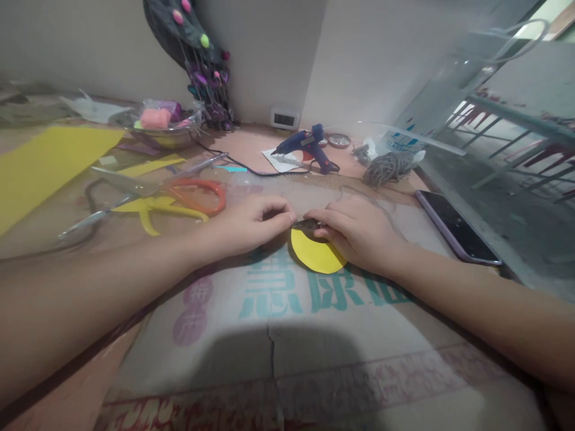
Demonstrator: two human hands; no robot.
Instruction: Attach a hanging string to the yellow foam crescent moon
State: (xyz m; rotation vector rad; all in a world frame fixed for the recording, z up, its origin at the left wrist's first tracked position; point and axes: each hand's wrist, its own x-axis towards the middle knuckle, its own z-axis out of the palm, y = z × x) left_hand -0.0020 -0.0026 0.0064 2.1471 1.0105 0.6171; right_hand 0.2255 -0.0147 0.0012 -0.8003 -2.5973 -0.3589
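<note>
My right hand (362, 230) is closed, thumb and fingers pinching a small dark piece (309, 225) whose kind I cannot make out. Under it lies a round yellow paper disc (317, 254), partly covered by the right fingers. My left hand (269, 220) has its thumb and forefinger pressed together at the dark piece's left tip; whether they hold that tip or something thin is unclear. Both hands rest over a printed cardboard sheet (287, 365). Left of my left hand lie orange-handled scissors (197, 194) and a yellow cut-out piece (155, 208).
A blue glue gun (305, 143) rests behind the hands, its cord running left. Grey yarn (389, 167) and a phone (458, 227) lie at right. Yellow paper (49, 164) and a bowl of colourful lumps (162, 134) are at left. A wall (265, 60) closes the back.
</note>
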